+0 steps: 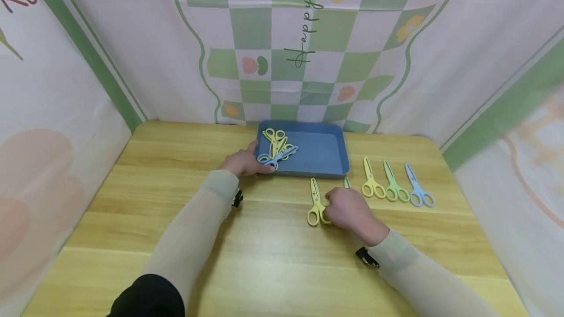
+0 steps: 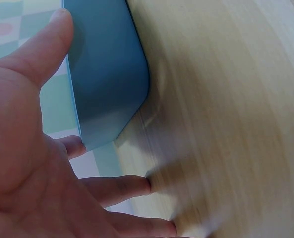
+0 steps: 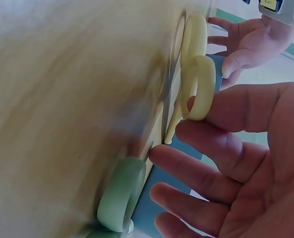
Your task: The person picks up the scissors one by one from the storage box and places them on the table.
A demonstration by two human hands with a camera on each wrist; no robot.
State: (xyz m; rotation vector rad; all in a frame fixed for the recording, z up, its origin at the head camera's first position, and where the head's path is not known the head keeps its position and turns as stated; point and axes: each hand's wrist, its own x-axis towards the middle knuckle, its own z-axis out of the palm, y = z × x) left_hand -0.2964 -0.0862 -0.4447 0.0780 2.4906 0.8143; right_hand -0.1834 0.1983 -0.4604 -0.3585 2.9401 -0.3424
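Note:
My right hand (image 1: 351,211) is at the handles of a pair of yellow scissors (image 1: 315,202) on the table. In the right wrist view, thumb and forefinger pinch one ring of these yellow scissors (image 3: 205,94), the thumb tip showing through it. Below those fingers is the handle of green scissors (image 3: 121,193), which my hand mostly hides in the head view. At the front left corner of a blue tray (image 1: 315,153), my left hand (image 1: 244,162) touches the rim with straight, spread fingers. Yellow scissors (image 1: 274,143) and blue scissors (image 1: 278,155) lie piled in the tray's left part.
Right of my right hand, yellow scissors (image 1: 371,180), green scissors (image 1: 393,183) and blue scissors (image 1: 416,187) lie in a row, blades pointing away. The wooden table (image 1: 273,258) ends at a printed curtain (image 1: 286,97) behind the tray, with more fabric on both sides.

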